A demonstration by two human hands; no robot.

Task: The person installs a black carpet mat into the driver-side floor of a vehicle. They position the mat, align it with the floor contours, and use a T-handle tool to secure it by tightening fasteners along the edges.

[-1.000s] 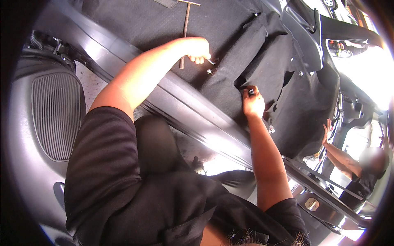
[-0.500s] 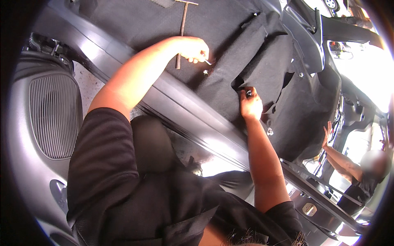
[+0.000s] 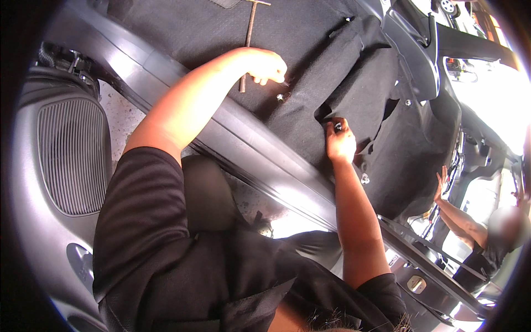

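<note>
My left hand (image 3: 266,67) is closed over the dark carpet (image 3: 298,124) of the car floor. A thin pale tip shows at its fingertips, but what it belongs to is too small to name. Under that wrist lies a rusty T-shaped rod (image 3: 249,30). Close by, a small shiny metal fastener (image 3: 280,97) stands out of the carpet. My right hand (image 3: 341,145) is closed beside a cut opening near the raised carpet ridge. Something dark with a glint shows at its thumb and fingers; its kind cannot be made out.
A metallic door sill (image 3: 260,146) runs diagonally between my body and the carpet. The door panel with a ribbed speaker grille (image 3: 72,157) stands at left. More shiny fasteners (image 3: 364,179) dot the carpet. At far right another person (image 3: 470,227) holds up a hand near the car body.
The view has shifted slightly. My left hand stays closed near the fastener, with less of the pale tip showing. My right hand keeps its place at the carpet opening.
</note>
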